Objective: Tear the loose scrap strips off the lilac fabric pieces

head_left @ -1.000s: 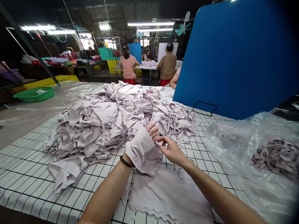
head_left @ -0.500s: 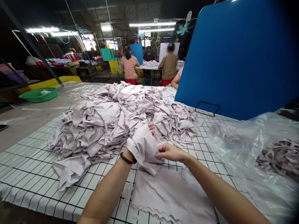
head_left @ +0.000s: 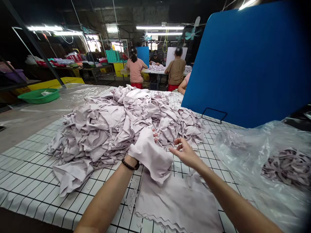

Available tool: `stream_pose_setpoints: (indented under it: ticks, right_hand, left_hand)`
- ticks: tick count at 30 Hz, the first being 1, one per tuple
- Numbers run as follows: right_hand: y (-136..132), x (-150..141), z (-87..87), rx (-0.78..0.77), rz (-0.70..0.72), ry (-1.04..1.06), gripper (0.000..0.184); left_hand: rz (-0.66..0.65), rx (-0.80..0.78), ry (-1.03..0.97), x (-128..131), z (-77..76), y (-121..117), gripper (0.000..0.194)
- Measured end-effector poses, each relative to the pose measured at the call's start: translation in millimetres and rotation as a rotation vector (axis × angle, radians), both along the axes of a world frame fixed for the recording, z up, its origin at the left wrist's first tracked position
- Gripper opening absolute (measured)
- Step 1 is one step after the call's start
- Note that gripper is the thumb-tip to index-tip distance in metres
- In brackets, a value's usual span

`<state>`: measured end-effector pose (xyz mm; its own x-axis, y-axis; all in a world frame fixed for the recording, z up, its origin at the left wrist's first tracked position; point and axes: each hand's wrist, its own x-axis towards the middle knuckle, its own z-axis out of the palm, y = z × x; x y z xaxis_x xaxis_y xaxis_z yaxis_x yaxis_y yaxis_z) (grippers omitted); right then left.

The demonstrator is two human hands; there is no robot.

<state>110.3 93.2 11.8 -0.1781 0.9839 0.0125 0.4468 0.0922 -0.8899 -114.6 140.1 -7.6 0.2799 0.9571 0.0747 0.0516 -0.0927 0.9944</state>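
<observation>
A pale pinkish-grey fabric piece point(head_left: 152, 155) lies draped over my left hand point(head_left: 155, 135), which bears it up. Only the fingertips show past its far edge; the palm is covered. A dark beaded bracelet point(head_left: 130, 165) circles that wrist. Just right of the fabric, my right hand point(head_left: 185, 152) hovers with thumb and fingers apart and nothing between them. Below both hands lies a flat stack of the same fabric point(head_left: 178, 204) with zigzag-cut edges. Behind them rises a big heap of crumpled fabric pieces point(head_left: 104, 123).
A grid-patterned cloth point(head_left: 31, 174) covers the table, with small scraps by the stack. At right are a clear plastic bag of fabric strips point(head_left: 286, 166) and a tall blue board point(head_left: 243, 64). A green basin point(head_left: 39, 96) stands far left. Co-workers sit at a table behind.
My right hand has come away from the fabric, moving right and up, and its fingers have spread. The fabric over my left hand now hangs farther to the right.
</observation>
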Motion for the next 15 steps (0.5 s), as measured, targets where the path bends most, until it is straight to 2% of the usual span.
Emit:
stream_pose_setpoints:
  ticks: [1,2,4,6,7,9,11,12,15]
  right_hand:
    - [-12.7,-14.6,-4.7,0.088,-0.026,-0.062,0.038]
    - [-25.6,-29.9,-10.8,0.139,0.013,-0.108,0.037]
    - [-47.3,-60.0,-25.2,0.201,0.163,-0.266,0.048]
    - [-57.4,-84.8,-39.4,0.281,0.126,-0.436,0.053]
    - [-57.4,-93.9,-45.1,0.303,0.097,-0.501,0.049]
    - [-49.6,-103.5,-52.2,0.318,0.047,-0.564,0.027]
    - [-36.4,-101.0,-52.9,0.301,0.072,-0.49,0.01]
    - [-29.3,-95.1,-50.9,0.265,0.118,-0.39,0.008]
    - [-6.2,-60.3,-37.3,-0.019,0.267,0.102,0.006]
  left_hand:
    - [-0.01,-0.029,-0.067,5.6,-0.1,2.7,0.053]
    - [-0.016,-0.071,-0.143,11.3,-0.9,6.3,0.054]
    - [-0.023,-0.163,-0.26,21.6,-4.6,15.5,0.055]
    - [-0.034,-0.214,-0.275,28.5,-10.6,25.0,0.055]
    - [-0.023,-0.212,-0.254,30.2,-13.9,28.9,0.055]
    - [0.034,-0.185,-0.208,30.3,-19.6,34.3,0.057]
    - [0.098,-0.152,-0.16,26.5,-22.1,36.7,0.056]
    - [0.114,-0.14,-0.135,23.7,-21.9,37.2,0.055]
    - [0.147,-0.091,-0.047,15.3,-17.4,36.9,0.046]
